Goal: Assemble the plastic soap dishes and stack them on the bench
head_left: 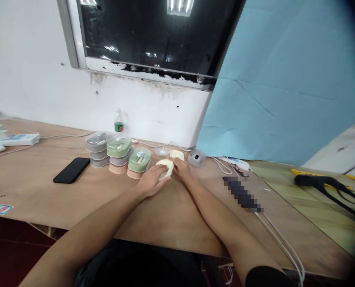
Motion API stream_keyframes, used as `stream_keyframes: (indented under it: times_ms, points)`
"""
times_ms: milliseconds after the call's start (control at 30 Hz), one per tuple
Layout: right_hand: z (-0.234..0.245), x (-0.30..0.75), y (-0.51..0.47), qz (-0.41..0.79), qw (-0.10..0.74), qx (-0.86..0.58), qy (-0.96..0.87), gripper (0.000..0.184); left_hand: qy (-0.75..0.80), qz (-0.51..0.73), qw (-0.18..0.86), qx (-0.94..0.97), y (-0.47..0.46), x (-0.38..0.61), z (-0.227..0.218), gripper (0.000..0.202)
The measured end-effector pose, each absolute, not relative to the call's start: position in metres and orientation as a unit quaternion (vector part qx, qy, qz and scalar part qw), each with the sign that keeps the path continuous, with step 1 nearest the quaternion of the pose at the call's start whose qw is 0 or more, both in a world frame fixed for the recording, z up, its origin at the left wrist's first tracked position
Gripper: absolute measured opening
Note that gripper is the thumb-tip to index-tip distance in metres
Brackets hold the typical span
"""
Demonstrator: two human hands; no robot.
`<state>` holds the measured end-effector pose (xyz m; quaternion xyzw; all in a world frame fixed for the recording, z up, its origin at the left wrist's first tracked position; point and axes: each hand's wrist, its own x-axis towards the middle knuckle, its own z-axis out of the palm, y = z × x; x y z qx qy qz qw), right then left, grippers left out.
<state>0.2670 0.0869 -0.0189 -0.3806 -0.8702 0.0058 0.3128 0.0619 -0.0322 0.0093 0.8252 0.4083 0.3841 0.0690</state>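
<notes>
My left hand (152, 181) is shut on a cream oval plastic piece (164, 169) on the plywood table (171, 215). My right hand (182, 169) grips that piece's right end, and its fingers hide part of it. Just behind, a second cream piece (176, 155) touches my right fingers. To the left stand stacked oval boxes: a grey-lidded stack (98, 145), a green-lidded stack (119, 146) and another green-lidded stack (139, 159). Beyond my hands lies a clear round dish (161, 151).
A black phone (71, 170) lies left of the boxes. A water bottle (118, 121) and a grey device (196, 158) stand at the back. A power strip (12, 139) sits far left, white cables run right, and a pixelated object (242, 194) lies right.
</notes>
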Motion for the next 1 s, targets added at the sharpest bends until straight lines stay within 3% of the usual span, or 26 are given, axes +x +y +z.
stream_keyframes:
  times_ms: [100,200,333,500,733,1000]
  points:
    - [-0.020,0.265,0.088,0.043,0.368,-0.422,-0.827,0.031,0.421,0.410,0.065,0.807,-0.034,0.059,0.012,0.053]
    - [-0.024,0.265,0.096,0.096,0.475,-0.489,-0.725,0.029,0.429,0.452,0.021,0.782,-0.035,0.058,0.016,0.064]
    - [-0.029,0.266,0.109,0.247,0.568,-0.539,-0.570,0.035,0.415,0.454,-0.045,0.787,-0.033,0.054,0.019,0.052]
    - [-0.032,0.268,0.116,0.374,0.584,-0.568,-0.443,0.034,0.468,0.402,-0.117,0.778,-0.027,0.043,0.025,0.034]
    - [-0.028,0.270,0.122,0.428,0.541,-0.584,-0.428,0.027,0.595,0.331,-0.156,0.716,-0.016,0.030,0.022,0.037]
    - [-0.031,0.274,0.128,0.437,0.512,-0.592,-0.444,0.025,0.620,0.304,-0.137,0.710,-0.009,0.025,0.014,0.043]
